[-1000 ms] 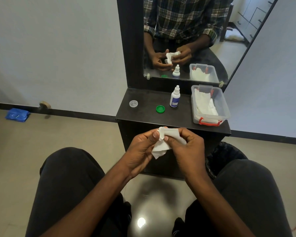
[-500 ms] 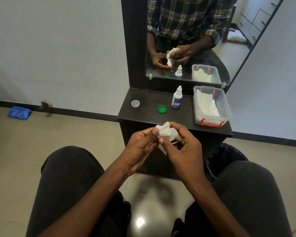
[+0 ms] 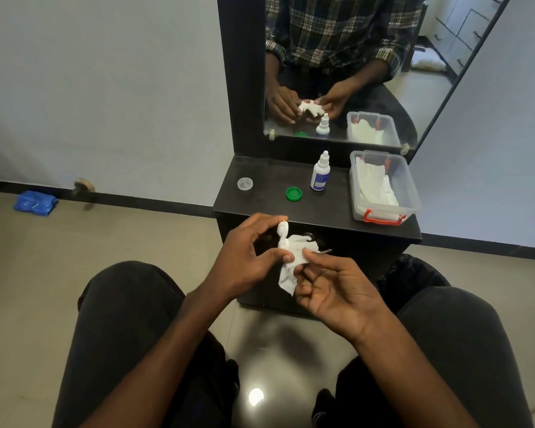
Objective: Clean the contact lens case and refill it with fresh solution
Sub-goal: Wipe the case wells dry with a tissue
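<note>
My left hand (image 3: 244, 257) pinches a white contact lens case (image 3: 282, 237), held upright on edge in front of the cabinet. My right hand (image 3: 334, 287) pinches a crumpled white tissue (image 3: 291, 267) that hangs against the lower part of the case. On the dark cabinet top (image 3: 275, 205) lie a clear cap (image 3: 245, 183) at the left and a green cap (image 3: 293, 193) near the middle. A small white solution bottle (image 3: 320, 173) with a blue label stands upright behind the green cap.
A clear plastic box (image 3: 383, 189) with a red latch holds white tissues at the cabinet's right end. A mirror (image 3: 352, 66) rises behind the cabinet. My two knees flank the cabinet front. A blue object (image 3: 34, 203) lies on the floor at the left wall.
The tissue was wrapped over the case between both hands. Now the case stands exposed in my left hand, and my right hand has drawn the tissue down and to the right.
</note>
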